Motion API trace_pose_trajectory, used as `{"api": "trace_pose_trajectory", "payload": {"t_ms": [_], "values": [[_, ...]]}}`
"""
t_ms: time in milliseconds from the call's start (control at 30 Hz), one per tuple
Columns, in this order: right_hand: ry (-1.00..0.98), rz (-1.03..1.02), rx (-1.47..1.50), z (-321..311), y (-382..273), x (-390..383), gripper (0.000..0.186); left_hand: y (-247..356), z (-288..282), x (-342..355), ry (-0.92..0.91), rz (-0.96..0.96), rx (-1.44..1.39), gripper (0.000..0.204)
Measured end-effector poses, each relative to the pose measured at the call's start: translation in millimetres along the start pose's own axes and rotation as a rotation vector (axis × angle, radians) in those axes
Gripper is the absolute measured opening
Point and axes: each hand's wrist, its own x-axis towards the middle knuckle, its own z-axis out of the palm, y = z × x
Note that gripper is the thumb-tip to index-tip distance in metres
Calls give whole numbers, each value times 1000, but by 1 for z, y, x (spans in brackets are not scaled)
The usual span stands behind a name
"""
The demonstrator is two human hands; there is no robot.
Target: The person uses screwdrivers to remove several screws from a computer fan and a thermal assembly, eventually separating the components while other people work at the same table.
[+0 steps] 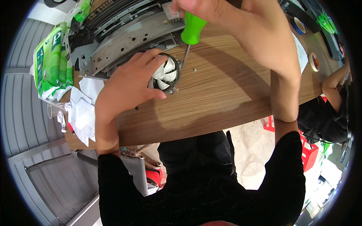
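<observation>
Curling the fingers of the left hand (130,81) over the left side of a round fan (168,69), with the thumb spread apart from them near the lower rim. Holding the fan on the wooden table (226,90), white blades facing up, just in front of a machine (124,47) with bare metal panels. Clamping the fingers of the right hand (205,9) around the green handle of a screwdriver (193,31), partly beyond the upper edge of view. Pointing the shaft down at the fan's right rim; not being able to tell the tip's exact contact there. Seeing a tiny metal bit (194,69) lying on the wood just right of the fan. Seeing paper sheets (83,115) lying at the table's left end, near green packages (52,62). Spotting a blue tape roll (298,25) and a paler roll (314,62) lying toward the right end, and glimpsing another person (332,90) beyond.
</observation>
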Motion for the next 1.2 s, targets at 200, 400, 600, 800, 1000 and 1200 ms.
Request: {"api": "trace_pose_trajectory", "payload": {"t_ms": [200,400,600,800,1000,1200], "values": [[-90,61,-207,18,-4,2,31,3,7,-11,154,-113,145,89],[-131,80,-261,26,-4,3,31,-5,10,-9,156,-58,230,91],[-124,-38,-167,22,37,3,31,2,17,0,213,-164,232,91],[-92,-57,-223,21,26,2,29,7,10,2,86,-270,185,96],[-105,46,-317,23,13,5,31,12,5,2,77,-283,192,96],[-111,-10,-304,25,7,4,30,9,8,0,85,-286,180,97]]}}
